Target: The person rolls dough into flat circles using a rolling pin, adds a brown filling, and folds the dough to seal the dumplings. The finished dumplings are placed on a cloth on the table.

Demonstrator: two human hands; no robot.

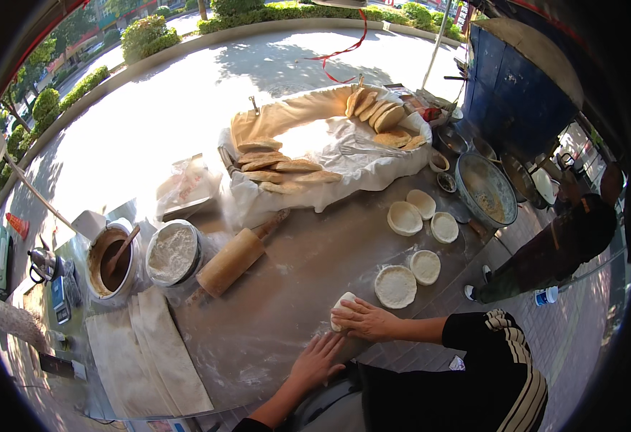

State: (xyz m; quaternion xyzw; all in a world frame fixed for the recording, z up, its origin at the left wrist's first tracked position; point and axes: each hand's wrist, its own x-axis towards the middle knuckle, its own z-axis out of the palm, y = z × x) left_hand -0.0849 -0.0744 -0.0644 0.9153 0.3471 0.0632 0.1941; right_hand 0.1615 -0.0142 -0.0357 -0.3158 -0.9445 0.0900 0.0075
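Note:
My right hand (367,319) lies on a piece of white dough (343,311) near the front edge of the floured worktop (272,313), fingers over its side. Just left of it, my left hand (318,360) rests flat on the worktop with fingers apart, holding nothing. Beyond my right hand are several round, shallow dough shells with raised rims, one large (396,287) and one smaller (425,267) side by side, others (405,218) farther back. A thick wooden rolling pin (231,263) lies to the left.
A cloth-lined tray (315,202) at the back holds flatbreads (272,162) and tongs (372,152). At left stand a flour bowl (173,252), a pot of brown paste (111,264) and folded cloth (145,356). A metal basin (486,189) stands right; a person (553,248) is beyond.

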